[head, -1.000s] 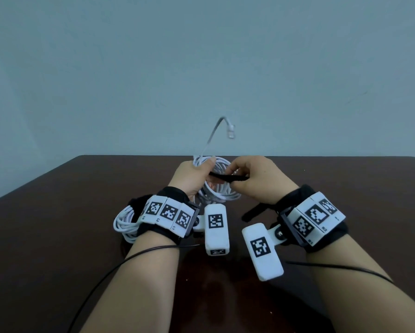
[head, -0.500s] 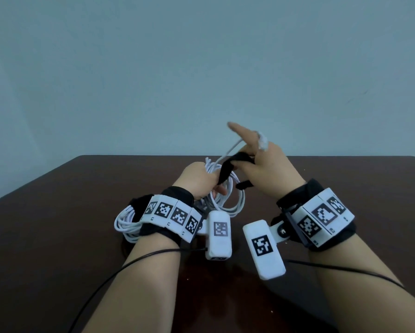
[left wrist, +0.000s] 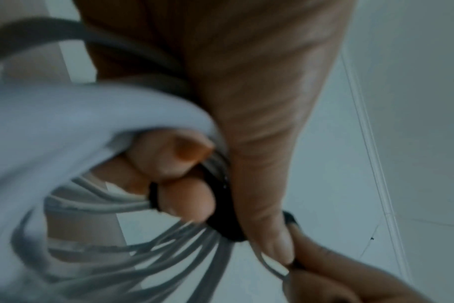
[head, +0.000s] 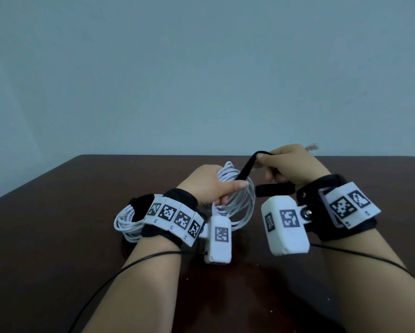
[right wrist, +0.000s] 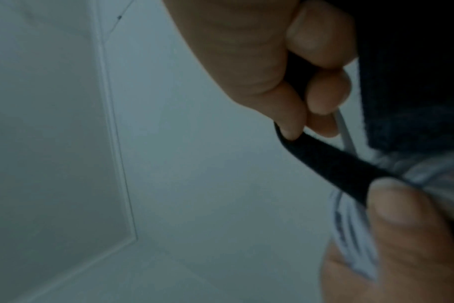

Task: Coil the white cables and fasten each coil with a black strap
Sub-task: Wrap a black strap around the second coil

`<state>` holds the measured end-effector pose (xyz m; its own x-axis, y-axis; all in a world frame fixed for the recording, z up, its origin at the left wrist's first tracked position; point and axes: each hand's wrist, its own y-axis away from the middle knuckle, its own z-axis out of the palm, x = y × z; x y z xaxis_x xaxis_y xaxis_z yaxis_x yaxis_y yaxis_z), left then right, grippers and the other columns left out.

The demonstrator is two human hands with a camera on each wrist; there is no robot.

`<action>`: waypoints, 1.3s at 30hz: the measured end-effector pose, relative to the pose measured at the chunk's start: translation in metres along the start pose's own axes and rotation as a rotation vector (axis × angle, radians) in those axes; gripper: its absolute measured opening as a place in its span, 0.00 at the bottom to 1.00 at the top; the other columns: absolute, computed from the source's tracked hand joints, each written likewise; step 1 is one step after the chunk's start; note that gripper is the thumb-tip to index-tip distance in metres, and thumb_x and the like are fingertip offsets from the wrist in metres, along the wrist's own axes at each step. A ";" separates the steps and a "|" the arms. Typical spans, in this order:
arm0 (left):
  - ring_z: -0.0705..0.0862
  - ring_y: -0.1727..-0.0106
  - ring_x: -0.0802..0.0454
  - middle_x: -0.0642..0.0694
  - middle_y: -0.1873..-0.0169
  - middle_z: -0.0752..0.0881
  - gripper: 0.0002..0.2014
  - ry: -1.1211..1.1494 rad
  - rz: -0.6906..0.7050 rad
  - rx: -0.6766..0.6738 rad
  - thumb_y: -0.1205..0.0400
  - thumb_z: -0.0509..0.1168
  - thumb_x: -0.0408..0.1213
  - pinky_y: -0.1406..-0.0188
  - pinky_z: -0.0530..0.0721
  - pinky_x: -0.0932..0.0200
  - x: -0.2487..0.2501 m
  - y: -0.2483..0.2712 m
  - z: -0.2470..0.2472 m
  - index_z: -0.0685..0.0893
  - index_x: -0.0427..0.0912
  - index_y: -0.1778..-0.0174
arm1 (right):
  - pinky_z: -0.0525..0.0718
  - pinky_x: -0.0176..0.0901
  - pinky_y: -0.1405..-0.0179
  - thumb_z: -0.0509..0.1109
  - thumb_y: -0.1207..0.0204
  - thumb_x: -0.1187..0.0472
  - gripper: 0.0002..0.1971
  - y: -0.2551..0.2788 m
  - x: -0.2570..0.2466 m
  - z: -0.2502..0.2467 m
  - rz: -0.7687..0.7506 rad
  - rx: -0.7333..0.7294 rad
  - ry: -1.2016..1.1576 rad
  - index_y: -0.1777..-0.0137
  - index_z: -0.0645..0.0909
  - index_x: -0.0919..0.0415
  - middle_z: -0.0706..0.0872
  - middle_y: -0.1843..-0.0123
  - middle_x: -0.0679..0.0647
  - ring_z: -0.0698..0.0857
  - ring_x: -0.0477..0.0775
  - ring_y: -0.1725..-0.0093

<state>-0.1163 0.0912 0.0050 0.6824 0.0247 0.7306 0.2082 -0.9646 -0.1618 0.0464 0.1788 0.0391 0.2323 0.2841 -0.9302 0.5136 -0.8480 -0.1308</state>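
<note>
My left hand [head: 211, 186] grips a coil of white cable [head: 240, 203] above the dark table [head: 57, 212], thumb pressed on top of the bundle. A black strap [head: 246, 168] runs from the coil up and to the right, pulled taut. My right hand [head: 283, 164] pinches the strap's free end between thumb and fingers [right wrist: 321, 96]. In the left wrist view the black strap [left wrist: 220, 221] wraps around the gathered cable loops [left wrist: 132, 205] under my fingers [left wrist: 174, 155]. The cable's plug end [head: 312, 147] sticks out behind the right hand.
A second coil of white cable [head: 127, 222] with a black strap [head: 139, 200] lies on the table, partly hidden behind my left wrist. Another black strip [head: 273, 189] shows below the right hand. A plain pale wall rises beyond the table's far edge.
My right hand moved right and lower, drawing the black strap out taut from the coil. The left hand stayed gripping the coil, turned slightly.
</note>
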 end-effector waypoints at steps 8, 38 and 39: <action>0.74 0.82 0.53 0.49 0.84 0.78 0.14 0.075 0.032 -0.059 0.18 0.64 0.44 0.76 0.74 0.64 0.002 0.005 0.001 0.77 0.41 0.67 | 0.86 0.35 0.70 0.61 0.20 0.68 0.05 -0.001 -0.009 0.019 0.156 -0.166 -1.021 0.58 0.76 0.67 0.84 0.63 0.61 0.86 0.51 0.72; 0.72 0.83 0.58 0.51 0.83 0.79 0.16 0.180 0.107 0.032 0.17 0.63 0.47 0.77 0.72 0.70 0.002 0.006 -0.006 0.80 0.38 0.63 | 0.84 0.53 0.49 0.75 0.37 0.61 0.23 0.002 0.012 0.042 -0.353 -0.170 0.492 0.44 0.71 0.53 0.85 0.51 0.51 0.86 0.56 0.52; 0.72 0.83 0.58 0.50 0.83 0.80 0.16 0.183 0.111 0.028 0.17 0.63 0.47 0.78 0.72 0.70 0.002 0.005 -0.005 0.80 0.38 0.63 | 0.86 0.52 0.54 0.73 0.34 0.64 0.19 0.001 0.012 0.042 -0.364 -0.168 0.457 0.44 0.72 0.55 0.86 0.53 0.54 0.87 0.57 0.55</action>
<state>-0.1177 0.0848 0.0087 0.5638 -0.1316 0.8154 0.1599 -0.9512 -0.2641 0.0152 0.1624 0.0130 0.3292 0.7376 -0.5895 0.7411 -0.5887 -0.3227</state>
